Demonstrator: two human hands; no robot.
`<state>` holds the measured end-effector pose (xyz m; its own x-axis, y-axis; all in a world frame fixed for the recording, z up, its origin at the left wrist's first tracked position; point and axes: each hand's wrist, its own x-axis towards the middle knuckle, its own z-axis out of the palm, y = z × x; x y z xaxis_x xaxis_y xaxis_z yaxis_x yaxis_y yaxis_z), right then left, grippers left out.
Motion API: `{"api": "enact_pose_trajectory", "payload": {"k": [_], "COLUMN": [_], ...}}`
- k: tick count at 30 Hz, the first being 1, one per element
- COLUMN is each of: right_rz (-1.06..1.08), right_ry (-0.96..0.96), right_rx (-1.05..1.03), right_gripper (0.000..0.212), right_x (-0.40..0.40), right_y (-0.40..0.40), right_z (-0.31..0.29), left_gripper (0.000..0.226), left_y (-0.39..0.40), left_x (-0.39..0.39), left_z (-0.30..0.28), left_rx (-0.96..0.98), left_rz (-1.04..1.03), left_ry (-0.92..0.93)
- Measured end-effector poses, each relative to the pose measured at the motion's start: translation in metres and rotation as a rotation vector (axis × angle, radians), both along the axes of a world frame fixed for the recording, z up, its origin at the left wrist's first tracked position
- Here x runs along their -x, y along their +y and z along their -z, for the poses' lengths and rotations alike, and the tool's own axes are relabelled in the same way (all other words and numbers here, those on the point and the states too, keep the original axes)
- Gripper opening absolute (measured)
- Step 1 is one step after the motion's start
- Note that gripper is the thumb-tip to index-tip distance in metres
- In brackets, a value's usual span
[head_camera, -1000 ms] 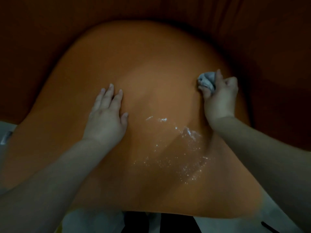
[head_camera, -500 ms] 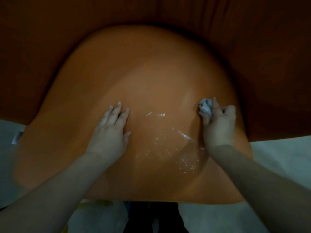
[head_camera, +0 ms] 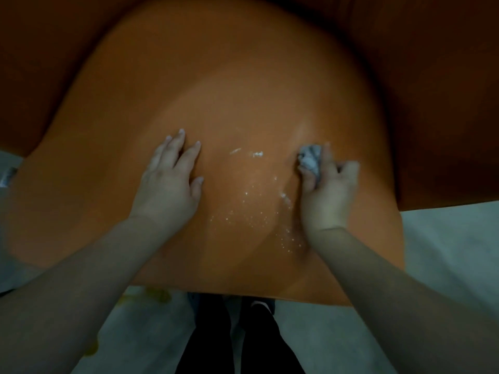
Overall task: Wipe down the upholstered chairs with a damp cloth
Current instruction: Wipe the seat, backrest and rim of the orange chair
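Note:
An orange upholstered chair seat (head_camera: 229, 85) fills most of the view. My right hand (head_camera: 328, 195) grips a small crumpled pale cloth (head_camera: 309, 159) and presses it on the seat's right side. My left hand (head_camera: 168, 184) rests flat on the seat with straight fingers, left of centre. Between the hands lie white flecks and wet streaks (head_camera: 256, 201).
Darker orange upholstery (head_camera: 437, 103) rises behind and to the right of the seat. A pale floor (head_camera: 445, 252) shows at the right and below. My dark trouser legs (head_camera: 237, 338) stand at the seat's near edge. A yellowish smear (head_camera: 156, 296) lies on the floor.
My right hand has drawn the cloth nearer and leftward across the seat. The wet patch looks smaller. My left hand has stayed flat on the seat.

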<state>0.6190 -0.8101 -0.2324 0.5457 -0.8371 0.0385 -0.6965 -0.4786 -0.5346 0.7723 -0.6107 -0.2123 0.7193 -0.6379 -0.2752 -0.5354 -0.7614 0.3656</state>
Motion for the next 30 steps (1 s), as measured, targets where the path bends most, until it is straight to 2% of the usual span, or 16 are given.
{"api": "enact_pose_trajectory", "payload": {"k": [4,7,10,14,17,19,21,23,25,27,30], "right_rz": [-0.341,-0.256,-0.254,-0.653,-0.865,-0.836,-0.643,-0.484,-0.443,-0.505,-0.810], "right_ry": [-0.066,-0.139,-0.032,-0.021,-0.014,-0.042,-0.073,-0.027,0.023,0.032,0.072], "right_rx": [-0.055,-0.024,-0.021,0.136,0.059,0.039,0.102,0.109,0.052,0.026,0.004], "right_gripper": [0.053,0.058,0.060,0.047,0.047,0.045,0.042,0.043,0.045,0.042,0.042], "right_x": [-0.023,-0.068,-0.107,-0.079,-0.040,-0.045,-0.072,-0.112,-0.138,-0.136,-0.083], "right_y": [0.027,0.001,-0.015,0.027,0.041,0.028,0.007,-0.016,-0.022,-0.006,0.028], "right_z": [0.001,-0.002,-0.001,0.009,0.005,0.004,0.002,-0.005,-0.007,-0.003,0.003], "left_gripper": [0.058,0.058,0.059,0.060,0.060,0.060,0.059,0.059,0.059,0.059,0.058], "left_y": [0.009,0.019,0.028,0.031,0.031,0.033,0.035,0.036,0.036,0.036,0.036], "left_x": [0.005,0.008,0.010,0.015,0.017,0.018,0.020,0.025,0.030,0.034,0.039], "left_z": [-0.002,-0.003,0.000,0.001,0.000,-0.001,-0.001,-0.002,0.000,0.000,-0.001], "left_rx": [0.020,0.007,0.012,0.020,0.018,0.020,0.023,0.025,0.018,0.020,0.030], "left_rz": [-0.026,-0.048,-0.056,-0.088,-0.106,-0.103,-0.105,-0.108,-0.109,-0.117,-0.114], "left_ry": [-0.010,-0.023,-0.040,-0.011,-0.006,-0.005,-0.003,0.002,0.001,-0.001,0.004]}}
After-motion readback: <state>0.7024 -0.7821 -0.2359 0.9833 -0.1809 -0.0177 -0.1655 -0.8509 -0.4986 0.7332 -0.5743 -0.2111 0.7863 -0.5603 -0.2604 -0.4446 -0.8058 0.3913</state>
